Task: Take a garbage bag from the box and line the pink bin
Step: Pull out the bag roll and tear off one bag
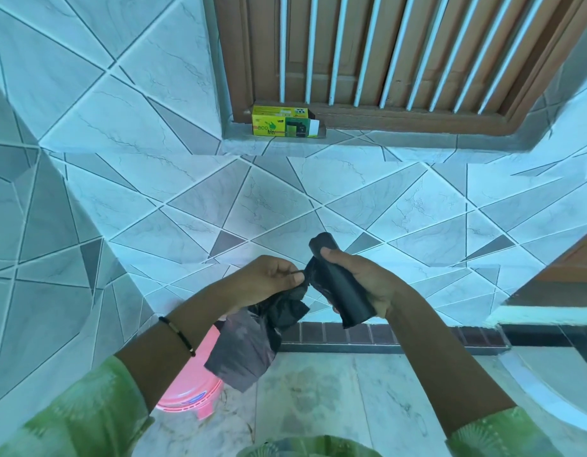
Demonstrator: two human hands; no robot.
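Note:
My right hand (364,278) grips a black roll of garbage bags (346,291), held tilted in front of the tiled wall. My left hand (269,280) pinches the loose end of a black garbage bag (249,344) that hangs crumpled down from the roll. The bag still joins the roll between my two hands. The pink bin (194,387) stands on the floor below my left forearm, partly hidden by the arm and the hanging bag. The yellow-green bag box (285,122) lies on the window ledge above, one end flap open.
A brown window frame with white bars (401,51) fills the top. A tiled wall corner (87,258) juts out on the left. A dark brick skirting (384,334) runs along the floor, with a step (549,311) at the right.

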